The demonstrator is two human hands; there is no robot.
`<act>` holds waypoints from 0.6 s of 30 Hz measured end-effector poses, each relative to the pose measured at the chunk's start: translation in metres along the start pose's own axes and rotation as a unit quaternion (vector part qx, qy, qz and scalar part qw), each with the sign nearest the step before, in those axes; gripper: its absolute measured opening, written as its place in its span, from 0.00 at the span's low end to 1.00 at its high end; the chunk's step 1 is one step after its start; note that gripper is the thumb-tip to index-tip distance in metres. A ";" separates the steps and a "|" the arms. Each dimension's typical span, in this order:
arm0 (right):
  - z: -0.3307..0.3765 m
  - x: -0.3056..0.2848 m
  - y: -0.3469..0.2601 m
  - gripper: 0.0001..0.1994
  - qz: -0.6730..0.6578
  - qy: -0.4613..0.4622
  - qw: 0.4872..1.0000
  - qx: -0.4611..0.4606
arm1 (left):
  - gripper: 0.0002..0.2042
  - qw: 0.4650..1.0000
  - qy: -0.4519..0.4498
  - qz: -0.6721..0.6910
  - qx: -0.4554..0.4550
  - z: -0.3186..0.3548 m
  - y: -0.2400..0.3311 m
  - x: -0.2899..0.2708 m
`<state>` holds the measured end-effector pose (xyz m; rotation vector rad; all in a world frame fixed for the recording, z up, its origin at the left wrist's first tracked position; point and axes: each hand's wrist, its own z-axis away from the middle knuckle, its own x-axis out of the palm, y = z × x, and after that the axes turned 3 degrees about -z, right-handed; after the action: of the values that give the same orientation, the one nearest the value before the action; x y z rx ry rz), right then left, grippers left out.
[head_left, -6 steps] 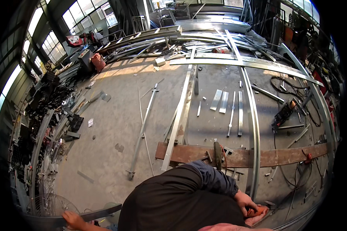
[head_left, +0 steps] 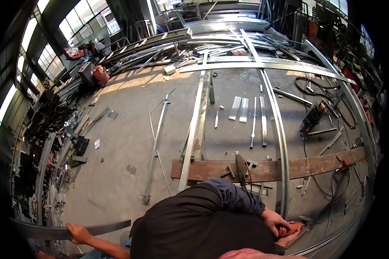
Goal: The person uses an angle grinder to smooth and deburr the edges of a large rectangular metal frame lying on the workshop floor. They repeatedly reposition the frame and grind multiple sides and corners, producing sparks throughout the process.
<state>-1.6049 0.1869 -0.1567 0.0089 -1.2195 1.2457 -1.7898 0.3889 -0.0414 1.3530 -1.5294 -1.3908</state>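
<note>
Orange plastic, it seems, for the casing of a power tool [head_left: 294, 228], low at R of view, just beside the near end of a long silver rail [head_left: 281, 142]. L grip [head_left: 273, 221] is closed over the casing from above; R grip [head_left: 291, 237] wraps it from below, fingers partly hidden. Both hold the same tool, prob. for steadiness, one hand taking wt., the other guiding. Round disc [head_left: 305, 218] at its far end sits clear of the fingers, sensibly; can't tell if it's touching metal. L arm's dark sleeve [head_left: 242, 194] crosses the body to get there, b/c the tool's so far R.

Rail lies across the brown beam [head_left: 311, 166], its near end past the beam's near edge, prob. so the end can be got at. Another rail [head_left: 195, 125] crosses close to the beam's L end; a silver crosspiece [head_left: 229, 66] spans both farther off, presumably squaring the frame. Green-bodied tool [head_left: 240, 167] w/ an orange cord is at the beam, betw. the rails, prob. parked within reach. Flat metal plates [head_left: 235, 108] lie side by side on the floor [head_left: 121, 129], betw. the rails.

Lower L, a co-worker's hand [head_left: 79, 233] grasps a dark metal bar [head_left: 108, 226] partway along, maybe for balance.
</note>
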 end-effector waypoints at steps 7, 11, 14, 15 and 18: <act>0.087 0.088 -0.014 0.22 -0.097 0.083 0.992 0.004 | 0.39 0.996 -0.077 0.022 -0.035 -0.003 0.047 0.005; 0.109 0.063 -0.030 0.25 -0.166 0.141 0.975 -0.034 | 0.38 0.977 -0.174 0.079 -0.093 -0.038 0.048 0.026; 0.115 0.029 -0.050 0.23 -0.141 0.100 0.983 -0.063 | 0.38 0.964 -0.214 0.086 -0.131 -0.072 0.060 0.038; 0.119 0.025 -0.058 0.23 -0.167 0.115 0.977 -0.062 | 0.38 0.965 -0.210 0.075 -0.138 -0.083 0.053 0.053; 0.143 -0.017 -0.074 0.23 -0.158 0.141 0.973 -0.088 | 0.38 0.956 -0.243 0.062 -0.151 -0.106 0.039 0.098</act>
<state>-1.6476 0.0610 -0.0642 -0.0979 -1.0287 0.8286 -1.7251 0.2620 0.0026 0.7489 -1.5801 -1.8780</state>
